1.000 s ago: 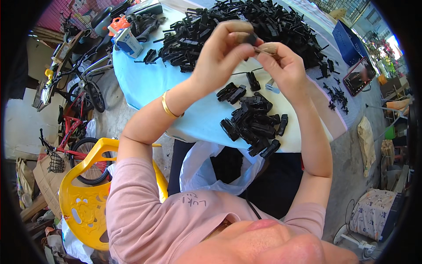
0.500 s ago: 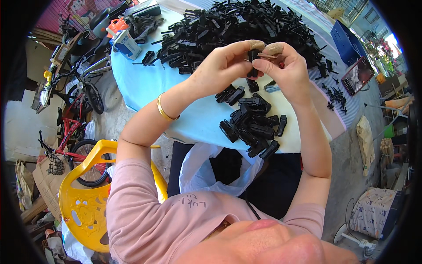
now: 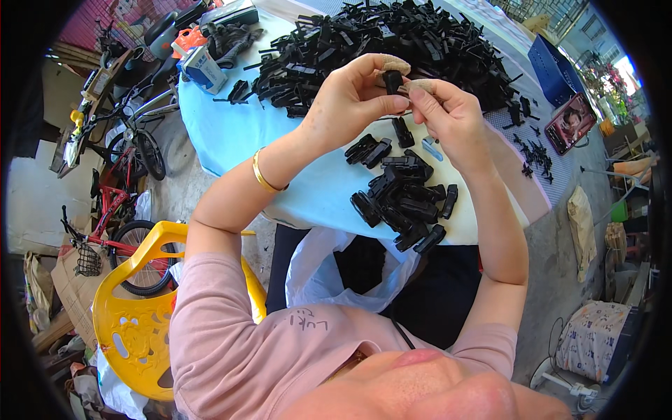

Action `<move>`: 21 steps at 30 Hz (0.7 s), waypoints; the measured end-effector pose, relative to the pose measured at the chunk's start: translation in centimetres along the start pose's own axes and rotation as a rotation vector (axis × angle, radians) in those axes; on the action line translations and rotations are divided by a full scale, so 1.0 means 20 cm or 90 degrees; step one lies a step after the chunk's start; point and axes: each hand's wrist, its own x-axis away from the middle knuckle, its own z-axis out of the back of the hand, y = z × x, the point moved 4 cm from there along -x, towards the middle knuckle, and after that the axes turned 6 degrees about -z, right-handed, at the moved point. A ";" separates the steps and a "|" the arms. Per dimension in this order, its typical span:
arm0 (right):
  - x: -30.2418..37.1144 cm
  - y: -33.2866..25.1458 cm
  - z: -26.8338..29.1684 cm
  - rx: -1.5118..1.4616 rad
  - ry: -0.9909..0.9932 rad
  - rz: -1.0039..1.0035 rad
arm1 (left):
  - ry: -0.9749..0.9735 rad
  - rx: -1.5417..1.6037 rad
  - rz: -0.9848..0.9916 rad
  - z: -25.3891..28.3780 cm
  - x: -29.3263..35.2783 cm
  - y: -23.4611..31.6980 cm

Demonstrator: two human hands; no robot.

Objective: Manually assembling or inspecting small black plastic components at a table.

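Note:
My left hand (image 3: 357, 94) is closed around a small black plastic part (image 3: 394, 82), held upright between thumb and fingers above the table. My right hand (image 3: 448, 115) has its thumb and forefinger pinched together just beside that part; what lies between them is too small to make out. Tan coverings wrap some fingertips on both hands. Below the hands, one black piece (image 3: 402, 132) stands apart, with a light-blue tool (image 3: 432, 148) to its right. Nearer the table's front edge lies a loose heap of similar black pieces (image 3: 399, 192).
A big mound of black parts (image 3: 378, 42) covers the far side of the table (image 3: 231, 140). Tiny black pieces (image 3: 535, 157) lie at the right, by a propped phone (image 3: 570, 124) and a blue basket (image 3: 553, 70). A white plastic bag (image 3: 315, 269) sits at my lap.
Both hands have turned and drawn slightly apart. The black part now shows more plainly in the left hand, and the right fingers have slid a little right and lower.

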 end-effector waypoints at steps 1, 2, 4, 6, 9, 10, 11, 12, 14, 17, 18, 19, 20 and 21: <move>0.00 0.00 0.00 -0.002 0.002 -0.003 | 0.006 -0.007 -0.005 -0.01 0.00 0.00; 0.01 -0.01 0.00 -0.005 0.004 -0.006 | 0.013 -0.013 -0.009 -0.01 0.00 0.00; 0.01 -0.02 -0.02 0.019 0.005 0.010 | 0.006 -0.037 -0.004 0.00 0.01 0.00; 0.01 -0.01 -0.02 0.042 0.007 0.026 | -0.002 -0.059 0.003 0.01 0.01 -0.01; 0.01 0.00 -0.02 0.074 0.023 0.096 | 0.005 -0.057 0.004 0.01 0.01 0.00; 0.02 0.00 -0.03 0.066 0.023 0.074 | 0.005 -0.083 -0.005 0.01 0.02 0.00; 0.02 0.01 -0.03 0.058 0.023 0.053 | 0.005 -0.109 -0.014 0.02 0.02 0.00; 0.03 0.00 -0.04 0.057 0.022 0.052 | 0.005 -0.109 -0.013 0.01 0.02 0.00; 0.04 0.01 -0.04 0.026 0.018 -0.044 | 0.017 -0.164 -0.014 0.01 0.04 0.01; 0.03 0.02 -0.03 0.011 -0.002 -0.058 | 0.027 -0.210 -0.044 0.01 0.04 -0.01; 0.02 0.02 -0.02 0.010 -0.001 -0.059 | 0.026 -0.209 -0.042 0.01 0.03 -0.01; 0.00 0.00 0.00 0.044 -0.029 -0.039 | 0.023 -0.265 -0.100 0.01 0.02 0.01; -0.01 -0.01 0.01 0.079 -0.057 -0.019 | 0.020 -0.320 -0.158 0.01 0.01 0.03; -0.02 -0.01 0.06 0.082 -0.051 -0.024 | 0.017 -0.313 -0.158 -0.01 0.00 0.03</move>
